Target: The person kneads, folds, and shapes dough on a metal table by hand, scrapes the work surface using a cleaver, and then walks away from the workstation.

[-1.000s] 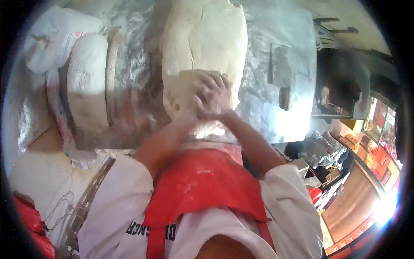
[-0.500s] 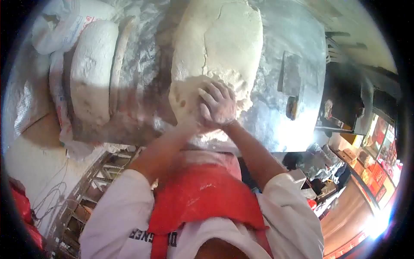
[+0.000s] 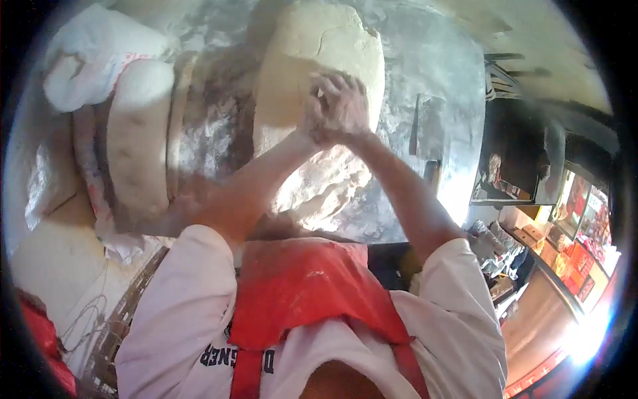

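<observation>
Two hands bear on the one large dough slab (image 3: 335,40), which lies mid-worktop (image 3: 405,73); the right hand (image 3: 349,110) overlaps the left hand (image 3: 316,128), presumably so both arms load one spot. The right grip is spread and encloses nothing; the left grip is mostly covered, so its closure cannot be told. Left of the slab lie one elongated pale mass (image 3: 139,136) and one white sack (image 3: 100,50); right of it lies one flat plate (image 3: 432,126), apparently parked within reach.
</observation>
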`<state>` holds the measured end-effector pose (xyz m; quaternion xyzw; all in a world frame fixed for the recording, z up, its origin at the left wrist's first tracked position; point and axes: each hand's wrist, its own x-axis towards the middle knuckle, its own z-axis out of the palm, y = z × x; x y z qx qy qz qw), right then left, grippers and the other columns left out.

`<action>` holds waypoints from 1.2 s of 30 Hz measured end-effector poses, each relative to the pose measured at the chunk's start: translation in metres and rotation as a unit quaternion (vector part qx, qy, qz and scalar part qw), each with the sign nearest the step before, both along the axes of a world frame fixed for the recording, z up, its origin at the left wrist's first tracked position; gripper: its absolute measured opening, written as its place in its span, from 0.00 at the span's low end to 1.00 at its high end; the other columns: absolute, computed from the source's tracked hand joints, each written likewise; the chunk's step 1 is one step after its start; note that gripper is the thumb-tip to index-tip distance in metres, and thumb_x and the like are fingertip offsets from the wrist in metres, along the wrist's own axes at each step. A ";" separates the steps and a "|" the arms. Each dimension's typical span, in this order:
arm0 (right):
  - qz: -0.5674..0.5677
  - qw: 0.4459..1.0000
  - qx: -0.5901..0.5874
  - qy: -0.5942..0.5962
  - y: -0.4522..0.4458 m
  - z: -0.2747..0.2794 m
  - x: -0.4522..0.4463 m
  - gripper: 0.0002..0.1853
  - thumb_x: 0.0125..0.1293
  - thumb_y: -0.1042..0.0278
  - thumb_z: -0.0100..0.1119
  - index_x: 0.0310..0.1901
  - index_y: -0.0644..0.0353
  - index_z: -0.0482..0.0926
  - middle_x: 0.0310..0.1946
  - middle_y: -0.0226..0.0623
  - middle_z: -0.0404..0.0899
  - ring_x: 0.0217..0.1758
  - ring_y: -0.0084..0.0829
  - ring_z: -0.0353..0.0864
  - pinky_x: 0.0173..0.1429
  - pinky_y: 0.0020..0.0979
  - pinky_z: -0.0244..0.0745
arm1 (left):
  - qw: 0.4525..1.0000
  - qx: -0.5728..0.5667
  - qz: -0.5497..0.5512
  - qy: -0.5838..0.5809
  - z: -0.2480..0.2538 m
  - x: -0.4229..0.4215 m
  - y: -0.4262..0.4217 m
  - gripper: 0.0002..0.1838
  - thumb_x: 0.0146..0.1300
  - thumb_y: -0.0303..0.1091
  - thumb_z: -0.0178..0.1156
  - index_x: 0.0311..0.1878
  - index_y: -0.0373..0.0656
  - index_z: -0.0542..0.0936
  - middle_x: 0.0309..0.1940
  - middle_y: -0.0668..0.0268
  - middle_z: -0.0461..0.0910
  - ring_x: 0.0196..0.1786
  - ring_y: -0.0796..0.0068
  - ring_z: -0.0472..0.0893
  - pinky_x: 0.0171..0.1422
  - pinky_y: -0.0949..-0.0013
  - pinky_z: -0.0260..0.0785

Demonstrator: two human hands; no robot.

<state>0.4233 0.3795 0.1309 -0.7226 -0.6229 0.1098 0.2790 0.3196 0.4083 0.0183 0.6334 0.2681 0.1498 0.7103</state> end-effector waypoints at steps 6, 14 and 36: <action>0.029 0.998 0.034 -0.040 0.010 -0.043 0.019 0.25 0.52 0.58 0.64 0.54 0.50 0.81 0.59 0.35 0.79 0.66 0.43 0.73 0.71 0.54 0.61 | 0.816 0.473 -0.123 0.307 0.009 0.003 0.008 0.46 0.60 0.65 0.61 0.76 0.52 0.62 0.74 0.56 0.63 0.78 0.60 0.55 0.84 0.48 0.33; 0.032 0.999 0.008 -0.009 -0.013 -0.039 0.007 0.24 0.62 0.61 0.57 0.62 0.50 0.77 0.64 0.40 0.74 0.71 0.48 0.67 0.77 0.56 0.53 | 0.909 0.316 -0.064 0.266 -0.080 -0.021 -0.027 0.47 0.64 0.62 0.57 0.77 0.42 0.55 0.75 0.53 0.59 0.78 0.63 0.56 0.84 0.50 0.37; 0.084 0.995 -0.028 -0.039 -0.092 -0.052 -0.066 0.30 0.58 0.59 0.59 0.66 0.45 0.74 0.66 0.34 0.72 0.71 0.45 0.65 0.72 0.53 0.60 | 0.829 0.357 -0.113 0.415 -0.013 -0.107 -0.087 0.39 0.67 0.59 0.52 0.74 0.44 0.61 0.71 0.55 0.63 0.73 0.56 0.63 0.82 0.52 0.47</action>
